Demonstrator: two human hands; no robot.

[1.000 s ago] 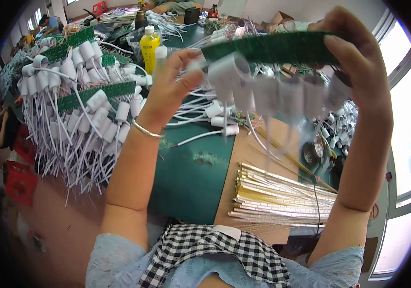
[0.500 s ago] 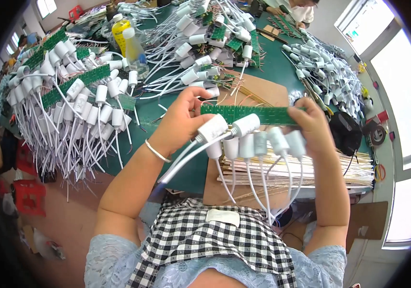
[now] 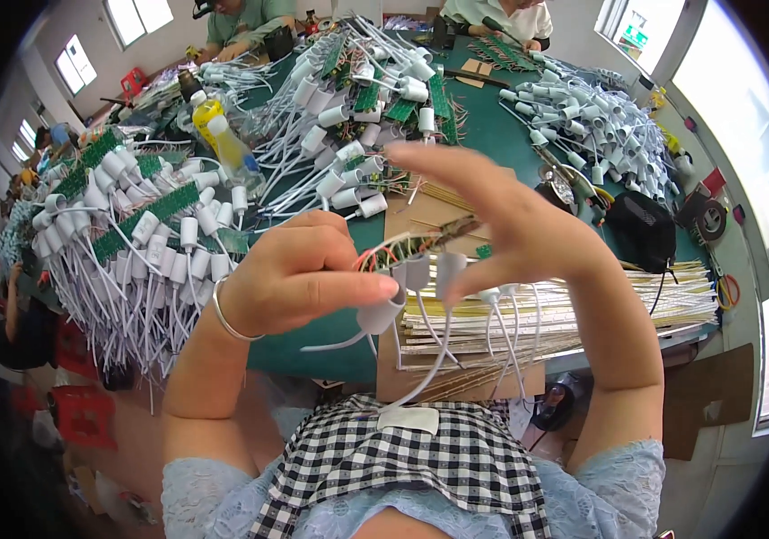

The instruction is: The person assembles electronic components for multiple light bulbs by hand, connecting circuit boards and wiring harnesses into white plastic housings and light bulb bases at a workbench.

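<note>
Gripping circuit board in my left hand, right hand hovering splayed; handling board, next move likely needing steadiness.

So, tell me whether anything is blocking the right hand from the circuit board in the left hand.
Nothing visible blocks the open right hand from the circuit board that the left hand holds. A white cylinder below the board sits by the right thumb; whether they touch is unclear.
</note>
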